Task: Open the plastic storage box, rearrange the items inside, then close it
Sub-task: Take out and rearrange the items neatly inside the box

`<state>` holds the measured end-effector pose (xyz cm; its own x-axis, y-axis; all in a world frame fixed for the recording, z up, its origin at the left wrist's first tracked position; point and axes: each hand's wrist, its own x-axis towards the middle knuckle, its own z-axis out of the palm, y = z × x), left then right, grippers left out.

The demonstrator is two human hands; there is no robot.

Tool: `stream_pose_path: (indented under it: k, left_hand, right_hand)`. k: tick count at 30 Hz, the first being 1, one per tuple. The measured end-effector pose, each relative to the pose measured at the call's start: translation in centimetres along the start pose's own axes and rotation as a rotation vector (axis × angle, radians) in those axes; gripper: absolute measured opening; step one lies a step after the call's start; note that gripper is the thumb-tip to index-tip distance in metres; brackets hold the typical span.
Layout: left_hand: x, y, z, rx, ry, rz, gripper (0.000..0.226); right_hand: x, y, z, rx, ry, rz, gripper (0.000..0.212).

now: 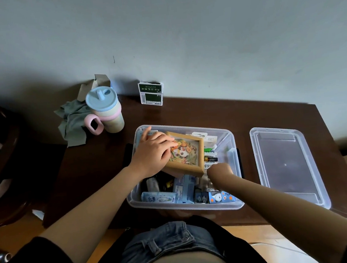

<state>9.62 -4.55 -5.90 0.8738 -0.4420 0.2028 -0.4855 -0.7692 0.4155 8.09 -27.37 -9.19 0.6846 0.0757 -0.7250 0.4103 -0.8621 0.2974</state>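
Storage box (232, 139): clear plastic, sitting open on the dark wooden surface (198, 112) right in front of the person, pretty full of small stuff.
Lid (285, 164): already off, lying flat on the surface just to the right of the box, so the opening part looks done.
Step in hand: looks like the rearranging bit, both hands are down in the box.
Left hand (153, 153): fingers curled over the left edge of a wooden picture frame (192, 150), gripping it; the frame sits tilted on top of the other items, one side propped higher.
Right hand (219, 170): reaching into the right half of the box near the frame's lower corner. Fingers are tucked down out of sight, so can't tell if it's holding anything.
Other contents: batteries (211, 159), a blue panda packet (159, 199) along the near wall, a small panda carton (221, 197) in the near right corner, some paper packs under the frame.
Next move, best guess: the frame needs to lie flat or stand along a wall so nothing pokes above the rim, otherwise the lid probably won't seat.
Not involved: a pastel cup with a pink handle (104, 109) and a green-and-white packet (151, 93) at the back by the wall.
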Motion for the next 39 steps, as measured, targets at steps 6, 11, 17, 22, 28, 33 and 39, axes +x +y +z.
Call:
stream_pose_path:
  k: [6, 11, 17, 22, 28, 33, 39]
  left_hand:
    - [0.0, -0.2, 0.0, -0.008, -0.013, -0.001, 0.03]
    - [0.1, -0.3, 0.1, -0.006, -0.016, 0.0, 0.031]
    - [0.1, -0.4, 0.0, -0.014, -0.018, 0.008, 0.027]
    - [0.0, -0.4, -0.1, -0.004, -0.025, 0.016, 0.028]
    - [0.1, -0.3, -0.2, 0.002, -0.029, 0.019, 0.027]
    - [0.1, -0.3, -0.2, -0.006, -0.025, 0.017, 0.027]
    - [0.1, -0.3, -0.3, -0.007, -0.05, 0.011, 0.03]
  right_hand:
    - [0.8, -0.3, 0.1, -0.038, -0.006, 0.016, 0.025]
    - [1.0, 0.4, -0.3, 0.139, -0.051, 0.004, 0.033]
    - [1.4, -0.2, 0.2, 0.156, -0.002, 0.031, 0.021]
    - [1.3, -0.2, 0.4, 0.13, 0.005, 0.029, 0.022]
    - [0.3, 0.7, -0.5, 0.176, -0.15, -0.083, 0.004]
    - [-0.1, 1.2, -1.3, 0.539, -0.481, -0.049, 0.085]
    - [-0.4, 0.6, -2.4, 0.551, -0.647, -0.073, 0.088]
